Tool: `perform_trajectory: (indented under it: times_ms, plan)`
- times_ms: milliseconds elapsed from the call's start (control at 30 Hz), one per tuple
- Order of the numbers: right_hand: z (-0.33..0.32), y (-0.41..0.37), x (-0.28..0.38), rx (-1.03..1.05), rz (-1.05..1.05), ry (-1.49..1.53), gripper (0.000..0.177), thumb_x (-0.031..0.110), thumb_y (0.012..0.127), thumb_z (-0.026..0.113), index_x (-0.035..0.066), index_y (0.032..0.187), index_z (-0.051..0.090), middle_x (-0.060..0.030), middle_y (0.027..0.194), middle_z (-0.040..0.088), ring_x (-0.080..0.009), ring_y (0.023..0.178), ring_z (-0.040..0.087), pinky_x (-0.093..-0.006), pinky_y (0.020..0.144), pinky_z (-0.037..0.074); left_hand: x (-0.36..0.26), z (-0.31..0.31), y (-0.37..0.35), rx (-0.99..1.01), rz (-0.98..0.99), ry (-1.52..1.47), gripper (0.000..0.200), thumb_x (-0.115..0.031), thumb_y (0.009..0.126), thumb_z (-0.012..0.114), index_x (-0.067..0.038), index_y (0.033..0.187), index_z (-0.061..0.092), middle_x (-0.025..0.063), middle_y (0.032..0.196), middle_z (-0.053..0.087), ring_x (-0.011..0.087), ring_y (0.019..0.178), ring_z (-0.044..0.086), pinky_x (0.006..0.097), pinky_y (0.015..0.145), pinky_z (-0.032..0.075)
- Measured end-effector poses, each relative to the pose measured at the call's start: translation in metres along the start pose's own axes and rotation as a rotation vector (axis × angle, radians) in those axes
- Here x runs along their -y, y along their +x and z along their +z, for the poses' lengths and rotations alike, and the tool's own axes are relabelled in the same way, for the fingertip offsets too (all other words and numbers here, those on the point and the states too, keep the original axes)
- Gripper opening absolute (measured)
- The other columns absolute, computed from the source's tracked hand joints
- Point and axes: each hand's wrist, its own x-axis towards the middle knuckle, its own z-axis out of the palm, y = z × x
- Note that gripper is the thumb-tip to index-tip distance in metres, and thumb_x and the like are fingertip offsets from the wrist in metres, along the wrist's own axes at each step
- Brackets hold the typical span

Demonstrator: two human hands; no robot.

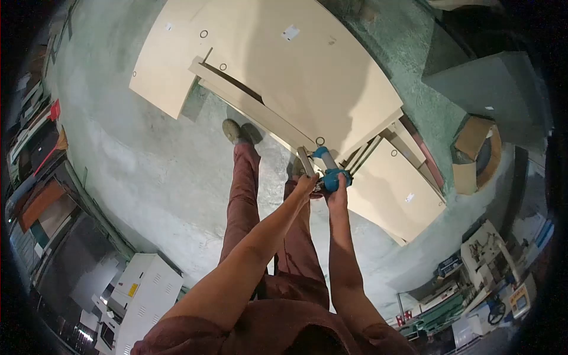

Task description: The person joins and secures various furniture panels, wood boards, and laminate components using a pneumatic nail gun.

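Observation:
In the head view, my right hand [338, 195] is closed around a teal and grey power tool [334, 177], whose exact kind I cannot make out. Close beside it, my left hand [305, 186] has its fingers wrapped round a short narrow strip [305, 161] that looks like wood. The tool and the strip are at the near corner of a large cream panel [307, 77]. Along that panel's near side runs a long cream rail [242, 100]. A metal ring [320, 141] lies on the panel close to the tool.
Another cream panel [390, 189] lies low at the right, with narrow strips between it and the large one. An opened cardboard box [473, 157] stands farther right. A white cabinet [145, 290] is at lower left, and machinery [488, 254] at lower right.

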Motion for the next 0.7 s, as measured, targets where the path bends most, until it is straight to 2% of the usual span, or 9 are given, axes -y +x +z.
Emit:
perform_trajectory:
  times_ms: [167,267,367,400,433,467,567,633,700]
  plan:
    - [0.015,0.005,-0.011,-0.076,-0.157,-0.056,0.041,0.035,0.078,0.056,0.009,0.107,0.046,-0.0100,0.100,0.054,-0.0227,0.089,0.053,-0.0372,0.076,0.045,-0.017,-0.015,0.006,0.079,-0.094,0.032,0.041,-0.026,0.083,0.050,0.003,0.110,0.038,0.0151,0.091,0.051,0.0262,0.072,0.059,0.0403,0.058,0.055]
    - [0.051,0.007,0.008,0.013,-0.111,-0.028,0.032,0.027,0.080,0.055,0.007,0.105,0.048,-0.0088,0.097,0.056,-0.0193,0.085,0.054,-0.0322,0.074,0.045,-0.037,-0.009,0.004,-0.037,0.068,-0.133,0.031,-0.020,0.081,0.052,0.001,0.102,0.045,0.0087,0.074,0.052,0.0229,0.059,0.058,0.0384,0.045,0.053]
    - [0.107,0.033,0.037,0.096,-0.132,0.005,0.033,0.026,0.080,0.055,0.006,0.106,0.048,-0.0074,0.097,0.056,-0.0180,0.085,0.055,-0.0301,0.070,0.045,-0.108,-0.003,0.011,0.029,0.172,-0.111,0.028,-0.016,0.079,0.051,0.009,0.090,0.045,0.0126,0.070,0.053,0.0237,0.043,0.055,0.0350,0.035,0.051]
    - [0.145,0.033,0.052,0.096,-0.198,0.007,0.034,0.026,0.080,0.056,0.005,0.105,0.048,-0.0072,0.098,0.056,-0.0186,0.086,0.055,-0.0314,0.071,0.046,-0.144,-0.005,0.007,0.126,0.353,0.101,0.030,-0.017,0.079,0.051,0.012,0.084,0.046,0.0147,0.072,0.053,0.0266,0.044,0.056,0.0351,0.037,0.051]
    - [0.168,0.049,0.064,0.154,-0.241,0.053,0.036,0.028,0.078,0.057,0.008,0.106,0.048,-0.0088,0.101,0.056,-0.0212,0.091,0.053,-0.0349,0.077,0.045,-0.166,0.004,0.034,0.173,0.354,-0.018,0.038,-0.025,0.080,0.054,0.012,0.088,0.049,0.0159,0.077,0.055,0.0220,0.054,0.057,0.0336,0.047,0.053]
    - [0.191,0.064,0.078,0.153,-0.280,0.065,0.038,0.030,0.077,0.059,0.009,0.106,0.048,-0.0087,0.101,0.056,-0.0213,0.089,0.054,-0.0350,0.077,0.045,-0.193,0.008,0.074,0.150,0.433,0.328,0.041,-0.027,0.079,0.055,0.013,0.087,0.049,0.0168,0.077,0.056,0.0235,0.059,0.058,0.0341,0.048,0.053]
    - [0.247,0.115,0.117,0.313,-0.333,0.031,0.045,0.036,0.074,0.061,0.005,0.104,0.047,-0.0093,0.093,0.055,-0.0241,0.084,0.054,-0.0356,0.076,0.045,-0.300,0.035,0.068,0.101,0.537,0.340,0.037,-0.024,0.078,0.058,0.013,0.079,0.052,0.0192,0.069,0.057,0.0304,0.057,0.060,0.0369,0.044,0.053]
    - [0.282,0.132,0.131,0.255,-0.316,0.075,0.043,0.034,0.078,0.053,0.005,0.108,0.044,-0.0112,0.101,0.052,-0.0256,0.093,0.051,-0.0382,0.082,0.041,-0.340,0.045,0.074,0.080,0.664,0.380,0.043,-0.027,0.076,0.055,0.015,0.074,0.052,0.0254,0.067,0.057,0.0323,0.054,0.060,0.0377,0.043,0.049]
    - [0.311,0.137,0.138,0.070,-0.290,0.125,0.047,0.035,0.077,0.054,0.004,0.110,0.042,-0.0131,0.105,0.049,-0.0281,0.095,0.050,-0.0409,0.086,0.040,-0.363,0.051,0.087,0.097,0.548,0.229,0.040,-0.023,0.076,0.056,0.017,0.076,0.052,0.0260,0.071,0.058,0.0343,0.056,0.060,0.0385,0.041,0.051]
